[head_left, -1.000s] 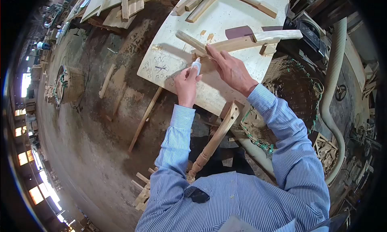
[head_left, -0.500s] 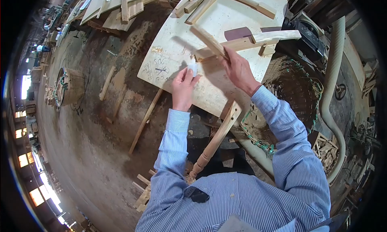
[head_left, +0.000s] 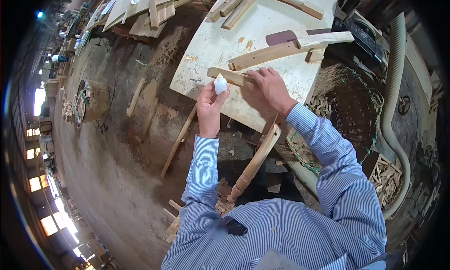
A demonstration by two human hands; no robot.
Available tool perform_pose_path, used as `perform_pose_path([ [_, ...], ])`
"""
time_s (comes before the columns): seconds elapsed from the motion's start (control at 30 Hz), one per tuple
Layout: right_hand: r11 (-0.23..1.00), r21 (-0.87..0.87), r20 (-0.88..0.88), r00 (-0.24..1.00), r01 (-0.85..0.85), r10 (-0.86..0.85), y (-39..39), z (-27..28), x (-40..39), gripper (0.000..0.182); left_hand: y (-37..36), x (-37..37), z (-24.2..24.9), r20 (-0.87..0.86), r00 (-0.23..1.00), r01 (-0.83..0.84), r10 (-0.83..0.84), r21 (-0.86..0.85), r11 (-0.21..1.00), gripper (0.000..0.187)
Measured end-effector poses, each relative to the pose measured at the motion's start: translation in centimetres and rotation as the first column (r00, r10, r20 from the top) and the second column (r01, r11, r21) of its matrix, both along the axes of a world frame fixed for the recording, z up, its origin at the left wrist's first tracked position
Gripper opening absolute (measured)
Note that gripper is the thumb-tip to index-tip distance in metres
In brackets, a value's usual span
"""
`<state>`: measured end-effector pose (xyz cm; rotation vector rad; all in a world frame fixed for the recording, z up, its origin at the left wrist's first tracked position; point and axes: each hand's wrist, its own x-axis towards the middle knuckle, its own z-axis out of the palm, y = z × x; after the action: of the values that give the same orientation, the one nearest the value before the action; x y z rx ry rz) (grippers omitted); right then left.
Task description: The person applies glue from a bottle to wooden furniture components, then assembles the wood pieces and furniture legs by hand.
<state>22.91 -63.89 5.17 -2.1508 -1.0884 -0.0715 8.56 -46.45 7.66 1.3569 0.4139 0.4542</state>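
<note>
My left hand [head_left: 210,109] is closed around a small white squeeze bottle [head_left: 220,84], its nozzle pointing up, just off the near edge of the white board table [head_left: 248,115]. My right hand [head_left: 272,88] grips a short wooden strip [head_left: 229,76] at its right end, low over the table. Behind the strip lies a longer curved wooden piece [head_left: 265,56]. A pale wood piece [head_left: 326,39] meets its right end. A turned wooden leg [head_left: 255,164] with holes near its top leans in front of me, below the table edge.
Several wood pieces [head_left: 239,12] and a long curved rail [head_left: 286,1] lie at the table's back. Purple sandpaper-like sheets [head_left: 281,38] rest behind the curved piece. To the right are a wicker basket [head_left: 349,117] and a ribbed hose [head_left: 391,101]. Another basket [head_left: 98,101] stands on the floor at left.
My right hand has lowered the wooden strip from a raised, tilted position to near the table. The bottle in my left hand has turned nozzle-up.
</note>
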Motion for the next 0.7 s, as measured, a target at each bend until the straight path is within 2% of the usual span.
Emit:
perform_pose_path([
  [0.03, 0.998, -0.055, 0.132, 0.991, 0.01, -0.003, -0.4, 0.8, 0.0, 0.031, -0.4, -0.1, 0.1, -0.002, 1.0, 0.012, -0.012, -0.002, 1.0, 0.043],
  [0.07, 0.998, -0.058, 0.13, 0.991, 0.025, -0.017, -0.8, 1.6, -0.3, 0.031, -0.8, -0.2, 0.2, -0.007, 1.0, 0.004, -0.004, 0.008, 1.0, 0.043],
  [0.13, 0.994, 0.105, 0.044, 0.999, -0.002, -0.003, -2.4, 3.3, -1.5, 0.035, -2.4, -0.3, 0.7, -0.01, 1.0, 0.012, -0.012, 0.03, 0.999, 0.042],
  [0.17, 0.993, 0.119, -0.096, 0.995, -0.013, 0.024, -3.7, 4.2, -2.7, 0.042, -3.6, -0.4, 1.0, -0.01, 0.999, 0.031, -0.031, 0.039, 0.999, 0.042],
  [0.23, 0.963, 0.265, -0.292, 0.949, -0.038, 0.118, -6.5, 5.5, -5.0, 0.043, -7.3, -0.7, 2.1, -0.007, 0.999, 0.051, -0.051, 0.098, 0.994, 0.044],
  [0.3, 0.928, 0.363, -0.453, 0.886, 0.084, 0.097, -9.9, 7.2, -7.7, 0.045, -11.7, -1.3, 3.5, -0.016, 0.992, 0.123, -0.122, 0.151, 0.981, 0.043],
  [0.33, 0.909, 0.388, -0.457, 0.888, 0.15, 0.049, -11.7, 7.1, -8.7, 0.043, -13.8, -1.6, 4.1, 0.032, 0.985, 0.162, -0.167, 0.115, 0.98, 0.043],
  [0.37, 0.907, 0.379, -0.46, 0.888, 0.181, 0.016, -13.4, 6.8, -9.7, 0.043, -15.5, -2.0, 4.3, -0.003, 0.979, 0.203, -0.206, 0.177, 0.963, 0.043],
  [0.47, 0.801, 0.406, -0.648, 0.757, 0.439, -0.087, -18.7, 6.3, -12.7, 0.035, -21.0, -3.2, 2.7, 0.036, 0.949, 0.301, -0.312, 0.174, 0.938, 0.043],
  [0.57, 0.724, 0.415, -0.697, 0.704, 0.55, -0.136, -23.4, 4.3, -14.6, 0.035, -26.1, -3.7, 1.8, -0.012, 0.91, 0.411, -0.414, 0.143, 0.9, 0.044],
  [0.7, 0.728, 0.296, -0.731, 0.637, 0.619, -0.245, -28.5, 0.2, -15.8, 0.035, -31.1, -4.5, -2.9, -0.077, 0.876, 0.477, -0.476, -0.011, 0.879, 0.041],
])
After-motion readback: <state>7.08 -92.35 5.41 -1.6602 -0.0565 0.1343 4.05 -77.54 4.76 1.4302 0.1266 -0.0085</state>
